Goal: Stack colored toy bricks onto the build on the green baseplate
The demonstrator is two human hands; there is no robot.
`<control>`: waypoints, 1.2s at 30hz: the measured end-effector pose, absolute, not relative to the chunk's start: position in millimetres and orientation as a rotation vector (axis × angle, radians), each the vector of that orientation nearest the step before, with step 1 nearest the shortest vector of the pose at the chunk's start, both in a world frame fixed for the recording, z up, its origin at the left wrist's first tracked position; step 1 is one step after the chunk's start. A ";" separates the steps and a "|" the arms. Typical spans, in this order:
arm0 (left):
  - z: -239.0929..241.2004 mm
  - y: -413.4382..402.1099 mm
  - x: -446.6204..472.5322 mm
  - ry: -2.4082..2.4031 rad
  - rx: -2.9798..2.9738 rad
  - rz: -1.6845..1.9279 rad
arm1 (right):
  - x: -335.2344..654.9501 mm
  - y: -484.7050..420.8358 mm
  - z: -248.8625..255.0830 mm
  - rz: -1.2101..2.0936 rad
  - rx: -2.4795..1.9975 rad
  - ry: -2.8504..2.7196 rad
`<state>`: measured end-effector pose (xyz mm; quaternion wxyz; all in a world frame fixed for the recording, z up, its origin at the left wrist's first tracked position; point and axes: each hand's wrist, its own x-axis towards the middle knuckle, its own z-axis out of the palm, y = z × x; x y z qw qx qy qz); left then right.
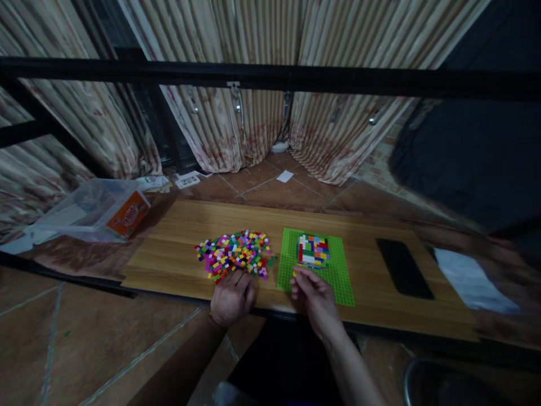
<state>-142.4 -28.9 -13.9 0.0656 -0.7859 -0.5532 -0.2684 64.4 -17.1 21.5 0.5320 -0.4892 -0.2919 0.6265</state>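
Note:
A loose heap of small multicoloured toy bricks (236, 252) lies on the wooden tabletop. At the heap's front edge rests my left hand (234, 296), its fingers curled in and the fingertips hidden from view. To the right is a green studded baseplate (341, 282). Low bricks in white, red, blue, orange and other colours form a roughly rectangular build (313, 251) on it. Over the baseplate's front part, just below the build, my right hand (313, 290) pinches a small yellow brick (295, 273) between thumb and fingers.
A black phone-like slab (404, 268) lies on the tabletop (164, 254) at the right, with a white paper sheet (473, 280) beyond it. A clear plastic box (95, 211) with an orange label stands at the left. A dark bar (270, 76) crosses in front of the curtains.

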 end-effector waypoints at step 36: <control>-11.7 -26.7 -143.6 -1.643 -2.345 -0.765 | 132.9 31.8 -19.4 0.762 -1.415 -0.899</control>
